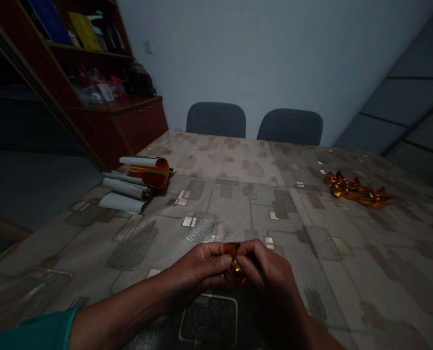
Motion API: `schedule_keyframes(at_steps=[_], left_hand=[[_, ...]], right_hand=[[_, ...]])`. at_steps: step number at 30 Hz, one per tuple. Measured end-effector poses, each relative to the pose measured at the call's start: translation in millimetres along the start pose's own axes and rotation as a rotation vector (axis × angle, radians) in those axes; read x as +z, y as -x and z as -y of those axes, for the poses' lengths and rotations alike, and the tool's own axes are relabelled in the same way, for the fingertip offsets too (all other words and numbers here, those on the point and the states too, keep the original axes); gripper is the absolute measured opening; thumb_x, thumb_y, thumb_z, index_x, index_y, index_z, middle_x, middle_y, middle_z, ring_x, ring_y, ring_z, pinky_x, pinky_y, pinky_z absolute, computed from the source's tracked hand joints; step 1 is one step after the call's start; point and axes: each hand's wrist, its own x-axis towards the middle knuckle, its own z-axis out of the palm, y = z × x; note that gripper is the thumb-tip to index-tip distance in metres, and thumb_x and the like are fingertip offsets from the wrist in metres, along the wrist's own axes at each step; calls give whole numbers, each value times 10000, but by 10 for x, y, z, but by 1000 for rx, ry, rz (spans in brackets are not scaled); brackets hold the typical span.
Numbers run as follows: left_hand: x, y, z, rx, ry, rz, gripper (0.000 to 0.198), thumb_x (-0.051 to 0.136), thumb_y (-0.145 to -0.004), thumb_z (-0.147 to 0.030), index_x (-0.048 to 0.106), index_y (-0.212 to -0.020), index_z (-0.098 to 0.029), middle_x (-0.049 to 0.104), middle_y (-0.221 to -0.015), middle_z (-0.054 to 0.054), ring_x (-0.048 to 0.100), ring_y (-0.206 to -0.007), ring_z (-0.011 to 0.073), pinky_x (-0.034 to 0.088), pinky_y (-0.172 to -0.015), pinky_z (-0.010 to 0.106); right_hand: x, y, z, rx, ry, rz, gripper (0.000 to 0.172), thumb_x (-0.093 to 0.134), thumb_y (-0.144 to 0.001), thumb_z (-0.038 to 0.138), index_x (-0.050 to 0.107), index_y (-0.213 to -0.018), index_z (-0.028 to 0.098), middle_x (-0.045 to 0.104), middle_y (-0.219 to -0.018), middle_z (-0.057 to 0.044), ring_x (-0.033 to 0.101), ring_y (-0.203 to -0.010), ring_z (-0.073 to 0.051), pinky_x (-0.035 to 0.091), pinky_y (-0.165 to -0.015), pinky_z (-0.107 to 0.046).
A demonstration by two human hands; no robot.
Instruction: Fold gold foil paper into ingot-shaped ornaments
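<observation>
Near the front edge of the table, two bare hands met around a small, shiny gold foil piece. The left hand came in from the lower left, below a teal sleeve, and grasped the foil's left side, its thumb lying across the front and its fingers bent behind and beneath. The right hand gripped the other side, its thumb and forefinger pinched close to the top of the foil and its remaining fingers curled toward the palm. Both hands were mostly closed, their fingertips nearly meeting, so that only a narrow strip of crumpled gold showed between them; its full shape was hidden. The foil was held just above the patterned tabletop, though whether its underside touched the surface could not be made out.

Well apart from the hands, toward the right side of the table, a row of folded gold pieces lay close together. On the left side rested a bundle of curled sheets, pale on the outside and gold within. Across the table, two grey chairs stood before a plain wall, beside a dark red cabinet.
</observation>
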Motion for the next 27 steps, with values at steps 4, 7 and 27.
schedule_keyframes(at_steps=[4, 7, 27], left_hand=[[4, 1, -5, 6, 46, 31, 351, 752, -832, -348, 702, -1095, -121, 704, -996, 93, 669, -926, 168, 517, -842, 276], [23, 1, -21, -3, 118, 95, 308, 710, -873, -334, 701, -1086, -112, 699, -976, 91, 664, -859, 127, 510, -787, 218], [6, 0, -23, -20, 114, 104, 311, 728, -856, -344, 706, -1068, -117, 697, -992, 96, 670, -903, 154, 518, -830, 256]], right_hand=[[-1, 15, 25, 38, -59, 7, 101, 488, -916, 200, 565, -853, 213, 661, -727, -6, 619, -626, -147, 458, -595, -251], [-22, 4, 48, 151, -222, 9, 60, 504, -932, 251, 548, -905, 220, 628, -678, 19, 603, -586, -144, 448, -548, -246], [7, -31, 45, 297, -492, 45, 131, 602, -856, 316, 533, -857, 205, 560, -646, 25, 533, -549, -130, 413, -506, -246]])
